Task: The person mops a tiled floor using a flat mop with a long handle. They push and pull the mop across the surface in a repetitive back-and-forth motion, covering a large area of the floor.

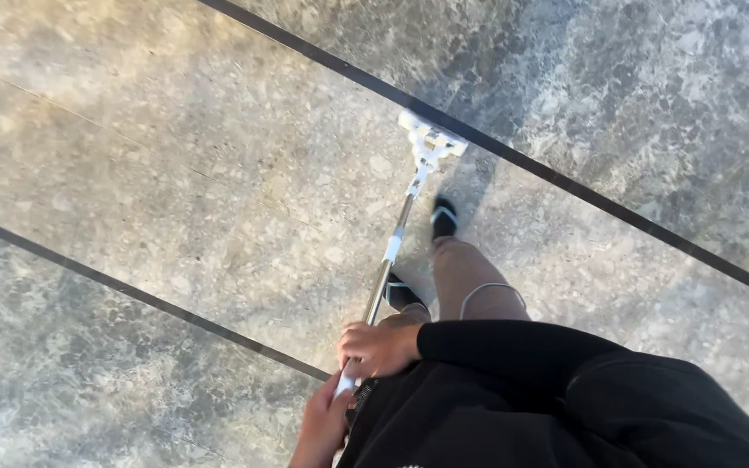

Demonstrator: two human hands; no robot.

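Observation:
I hold a mop with both hands. Its metal pole point(389, 260) runs from my hands up to a white mop head point(431, 140) resting on the speckled stone floor point(218, 191). My right hand point(379, 348), in a black sleeve, grips the pole higher up. My left hand point(324, 423) is closed around the pole's end just below it, near the bottom edge. My legs in tan trousers and my dark shoes point(442, 218) stand right beside the pole, behind the mop head.
Dark narrow strips point(149, 299) cross the floor diagonally and divide it into large grey panels. One strip passes just beyond the mop head. Shadow darkens the floor at the upper right and lower left.

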